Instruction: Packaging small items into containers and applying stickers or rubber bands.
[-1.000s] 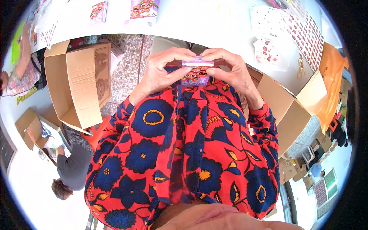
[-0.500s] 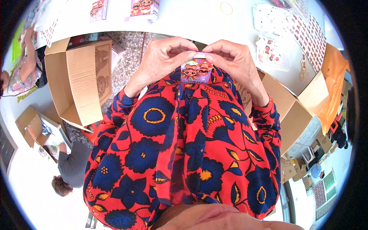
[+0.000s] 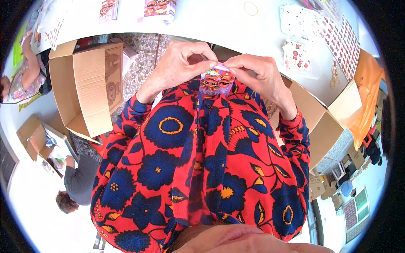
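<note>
Close in front of my body I hold a small purple box [image 3: 216, 83] with red cartoon figures on its front. Its pale upper end lies between my fingertips. My left hand [image 3: 180, 64] pinches the upper left corner with thumb and forefinger. On the other side my right hand [image 3: 262, 76] is closed on the upper right corner, its thumb against the printed front. The box's lower end comes close to my red and blue flowered shirt [image 3: 198, 160]. Its back is hidden.
Similar printed boxes [image 3: 157, 8] stand on the white table [image 3: 202, 25]. Sticker sheets [image 3: 339, 42] and a clear bag of printed pieces [image 3: 297, 57] lie at right. Open cartons flank me: one at left [image 3: 95, 84], one at right [image 3: 314, 114]. Other people work at the left.
The box has tilted slightly, its upper right corner now lower. My right hand has shifted down a little, with its fingers bent over the box's upper edge.
</note>
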The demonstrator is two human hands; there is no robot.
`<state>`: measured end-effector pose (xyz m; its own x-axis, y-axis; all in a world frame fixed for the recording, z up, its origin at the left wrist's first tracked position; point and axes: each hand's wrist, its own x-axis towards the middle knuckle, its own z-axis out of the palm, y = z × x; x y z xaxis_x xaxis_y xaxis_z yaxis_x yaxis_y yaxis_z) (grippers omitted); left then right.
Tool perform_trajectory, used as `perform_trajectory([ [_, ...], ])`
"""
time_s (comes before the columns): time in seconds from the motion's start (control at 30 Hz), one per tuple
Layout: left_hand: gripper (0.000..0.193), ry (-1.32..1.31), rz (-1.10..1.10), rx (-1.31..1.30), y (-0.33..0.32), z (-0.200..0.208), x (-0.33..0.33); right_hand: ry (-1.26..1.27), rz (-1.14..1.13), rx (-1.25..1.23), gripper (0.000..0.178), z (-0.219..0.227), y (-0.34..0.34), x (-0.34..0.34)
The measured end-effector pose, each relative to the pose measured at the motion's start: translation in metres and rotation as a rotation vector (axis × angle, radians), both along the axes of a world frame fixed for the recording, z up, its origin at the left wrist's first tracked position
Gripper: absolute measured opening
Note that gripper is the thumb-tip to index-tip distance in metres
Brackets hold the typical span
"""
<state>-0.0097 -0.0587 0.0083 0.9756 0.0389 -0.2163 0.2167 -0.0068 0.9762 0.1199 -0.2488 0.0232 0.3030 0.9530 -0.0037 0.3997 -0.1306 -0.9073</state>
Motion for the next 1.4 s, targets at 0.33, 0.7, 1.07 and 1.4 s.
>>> perform_trajectory([
  [0.33, 0.02, -0.412, 0.039, 0.372, -0.007, -0.01, -0.012, -0.074, -0.012, 0.121, 0.026, -0.016, -0.016, -0.006],
  [0.7, 0.062, -0.128, 0.51, 0.098, -0.012, 0.001, -0.021, 0.331, -0.353, 0.202, 0.023, -0.015, 0.033, -0.016],
  [1.07, 0.037, -0.063, 0.842, 0.708, 0.249, -0.063, -0.023, 0.294, -0.277, 0.102, 0.023, -0.04, 0.063, -0.001],
  [1.4, 0.058, -0.247, 0.87, 1.263, 0.202, -0.063, 0.006, 0.297, -0.381, -0.005, 0.02, -0.073, 0.033, 0.002],
])
